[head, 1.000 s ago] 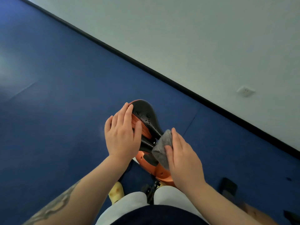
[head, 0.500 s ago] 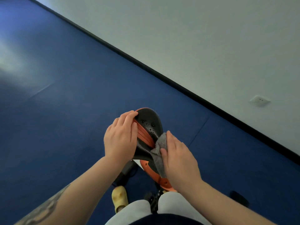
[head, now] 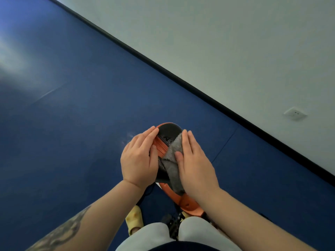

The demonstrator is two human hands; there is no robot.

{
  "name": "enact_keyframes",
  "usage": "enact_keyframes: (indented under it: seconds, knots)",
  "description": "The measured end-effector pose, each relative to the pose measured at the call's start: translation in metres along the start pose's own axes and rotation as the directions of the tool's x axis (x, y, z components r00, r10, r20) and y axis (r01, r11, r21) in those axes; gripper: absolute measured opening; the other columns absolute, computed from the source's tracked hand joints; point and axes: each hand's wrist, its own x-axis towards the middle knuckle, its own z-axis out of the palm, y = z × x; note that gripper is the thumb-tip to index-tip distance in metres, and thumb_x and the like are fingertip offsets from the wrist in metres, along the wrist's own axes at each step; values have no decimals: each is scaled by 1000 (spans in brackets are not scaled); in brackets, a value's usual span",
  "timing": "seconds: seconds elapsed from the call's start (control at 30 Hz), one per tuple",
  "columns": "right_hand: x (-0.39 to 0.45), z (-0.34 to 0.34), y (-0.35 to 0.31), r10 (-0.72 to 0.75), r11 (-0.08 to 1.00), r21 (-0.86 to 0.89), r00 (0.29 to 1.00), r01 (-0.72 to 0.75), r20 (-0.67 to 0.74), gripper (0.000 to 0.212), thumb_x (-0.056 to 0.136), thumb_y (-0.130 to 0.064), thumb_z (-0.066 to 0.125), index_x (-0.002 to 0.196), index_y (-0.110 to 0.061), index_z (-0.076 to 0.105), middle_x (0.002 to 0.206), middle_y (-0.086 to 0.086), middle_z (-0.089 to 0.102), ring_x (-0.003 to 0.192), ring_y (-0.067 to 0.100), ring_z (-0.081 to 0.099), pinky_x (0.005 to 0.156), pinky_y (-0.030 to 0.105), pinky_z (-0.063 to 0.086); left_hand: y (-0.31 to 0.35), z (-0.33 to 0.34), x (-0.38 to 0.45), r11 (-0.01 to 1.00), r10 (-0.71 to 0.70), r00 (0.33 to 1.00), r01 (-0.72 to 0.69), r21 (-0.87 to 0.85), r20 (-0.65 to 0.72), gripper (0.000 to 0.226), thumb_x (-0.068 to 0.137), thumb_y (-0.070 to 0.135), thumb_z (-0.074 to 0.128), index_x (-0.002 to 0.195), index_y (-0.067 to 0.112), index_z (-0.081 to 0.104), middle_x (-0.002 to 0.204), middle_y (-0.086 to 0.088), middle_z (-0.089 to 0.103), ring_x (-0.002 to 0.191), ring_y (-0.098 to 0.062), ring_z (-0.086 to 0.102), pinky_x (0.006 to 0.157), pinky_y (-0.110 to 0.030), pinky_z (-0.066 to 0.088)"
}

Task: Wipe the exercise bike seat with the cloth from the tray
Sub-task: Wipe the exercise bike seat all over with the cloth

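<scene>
The floor (head: 76, 109) fills the view, and the seat (head: 169, 132) sits at its 6 o'clock. The left hand (head: 138, 160) lies flat and open, steadying the seat's 9 o'clock side. The right hand (head: 196, 164) presses the cloth (head: 170, 156) flat on its 3 o'clock side, so wiping looks underway and the nose apparently remains.

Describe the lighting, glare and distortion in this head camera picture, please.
Head view: soft, even light; a pale glare patch on the blue floor at upper left; the wide-angle lens tilts the black baseboard into a diagonal; the seat, grey cloth and both hands are fairly sharp.
</scene>
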Motion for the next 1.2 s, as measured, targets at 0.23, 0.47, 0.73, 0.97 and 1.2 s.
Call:
enact_keyframes:
  seconds: [0.23,0.47,0.73,0.97,1.2]
  knots:
    - [-22,-1,8,-169,978,-119,986,169,10,58,100,-37,25,153,-24,6,162,-1,7,147,16,11,112,29,30,-1,-4,-1,1000,-5,1000,6,-20,30,41,90,21,38,128,22,55,129,6,58,116,-11,52,94,-30,42]
    - [27,0,-15,-81,996,-30,995,79,-53,51,101,-39,21,151,-29,15,161,-5,12,148,12,6,115,29,23,1,-7,3,997,-36,995,43,-66,92,38,92,18,40,127,22,53,129,7,57,118,-9,49,92,-28,44]
    - [5,-7,8,-250,968,-11,968,251,36,49,101,-37,25,150,-36,19,160,-13,10,147,4,-2,119,28,4,-5,-9,0,999,-3,991,9,-42,135,39,94,27,34,131,21,46,133,3,54,120,-13,49,100,-32,41]
    - [41,-2,-17,-221,972,-80,975,219,-10,48,101,-41,28,148,-30,30,158,-5,23,147,11,10,120,33,7,-6,-9,0,998,-12,990,22,-65,142,41,93,25,34,131,17,47,131,1,56,120,-11,48,100,-32,42]
    - [44,1,-10,-147,989,12,989,147,-30,46,102,-36,29,147,-25,33,156,-2,29,146,12,16,120,36,15,-4,-11,2,998,-1,988,12,-69,153,47,93,27,28,132,14,50,132,-4,57,119,-17,53,98,-36,45]
